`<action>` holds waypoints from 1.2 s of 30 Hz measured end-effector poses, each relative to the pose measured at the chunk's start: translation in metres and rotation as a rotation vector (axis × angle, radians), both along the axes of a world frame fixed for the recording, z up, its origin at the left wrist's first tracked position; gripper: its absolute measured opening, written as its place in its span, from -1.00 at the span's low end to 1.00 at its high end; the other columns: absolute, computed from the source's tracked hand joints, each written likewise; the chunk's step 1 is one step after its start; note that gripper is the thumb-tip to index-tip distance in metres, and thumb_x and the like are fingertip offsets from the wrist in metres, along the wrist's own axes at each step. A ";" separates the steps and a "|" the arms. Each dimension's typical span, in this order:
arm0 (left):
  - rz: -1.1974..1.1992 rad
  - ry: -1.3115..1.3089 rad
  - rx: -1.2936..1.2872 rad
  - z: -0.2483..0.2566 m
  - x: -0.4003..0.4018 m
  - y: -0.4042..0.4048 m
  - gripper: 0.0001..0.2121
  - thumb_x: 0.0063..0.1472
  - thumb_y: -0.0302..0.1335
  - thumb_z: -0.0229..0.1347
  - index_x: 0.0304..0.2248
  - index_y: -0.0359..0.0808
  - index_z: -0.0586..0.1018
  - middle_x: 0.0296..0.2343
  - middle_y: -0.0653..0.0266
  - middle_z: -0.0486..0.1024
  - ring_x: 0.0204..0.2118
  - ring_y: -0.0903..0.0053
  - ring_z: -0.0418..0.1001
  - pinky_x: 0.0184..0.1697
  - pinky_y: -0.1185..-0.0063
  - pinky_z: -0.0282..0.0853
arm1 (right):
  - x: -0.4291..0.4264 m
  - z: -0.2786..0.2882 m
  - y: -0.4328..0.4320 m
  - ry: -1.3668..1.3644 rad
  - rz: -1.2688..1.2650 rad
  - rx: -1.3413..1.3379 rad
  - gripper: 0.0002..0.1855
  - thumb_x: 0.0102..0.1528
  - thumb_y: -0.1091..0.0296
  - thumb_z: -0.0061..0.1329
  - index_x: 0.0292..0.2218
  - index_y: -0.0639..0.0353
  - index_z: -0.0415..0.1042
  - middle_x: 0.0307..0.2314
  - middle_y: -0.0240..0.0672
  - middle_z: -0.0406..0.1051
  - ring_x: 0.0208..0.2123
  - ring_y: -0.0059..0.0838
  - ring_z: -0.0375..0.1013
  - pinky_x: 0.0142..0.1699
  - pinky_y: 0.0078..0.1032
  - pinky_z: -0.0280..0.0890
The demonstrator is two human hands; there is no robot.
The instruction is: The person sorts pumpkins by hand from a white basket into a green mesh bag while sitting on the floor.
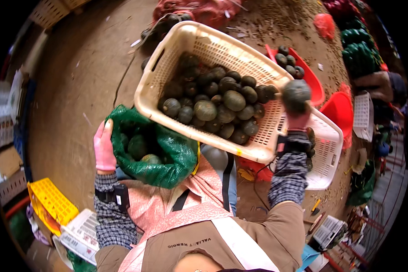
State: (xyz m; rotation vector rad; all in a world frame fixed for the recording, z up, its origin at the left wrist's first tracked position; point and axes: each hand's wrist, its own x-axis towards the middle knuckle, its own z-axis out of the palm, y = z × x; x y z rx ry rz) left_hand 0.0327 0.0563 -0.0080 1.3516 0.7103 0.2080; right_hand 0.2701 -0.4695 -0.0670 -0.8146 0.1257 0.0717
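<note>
My left hand (104, 146), in a pink glove, grips the left rim of a green mesh sack (176, 170) that stands open before me with several dark green squashes (137, 147) inside. In my right hand (296, 119), also gloved in pink, is a dark green squash (295, 94), held above the right edge of a large cream plastic crate (190, 131). The crate is tilted and holds many small dark squashes (234, 101). Its near left corner is beside the sack's mouth.
A white crate (328, 163) with a few squashes is partly under the cream crate's right end. Red scoops (312, 81), one with squashes, lie beyond it. Red mesh sacks (207, 12) are at the top, a yellow crate (54, 200) at lower left. A cord (124, 78) crosses the floor.
</note>
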 end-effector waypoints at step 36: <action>-0.107 0.080 -0.241 0.022 -0.007 -0.014 -0.67 0.35 -0.35 -0.12 -0.02 -0.37 0.45 -0.19 0.41 0.47 -0.18 0.70 0.38 -0.07 0.69 0.28 | -0.131 0.007 0.255 -0.324 1.025 -0.529 -0.16 -0.15 0.23 0.27 0.12 0.16 0.17 -0.01 -0.14 0.28 0.08 -0.25 0.25 0.20 -0.36 0.11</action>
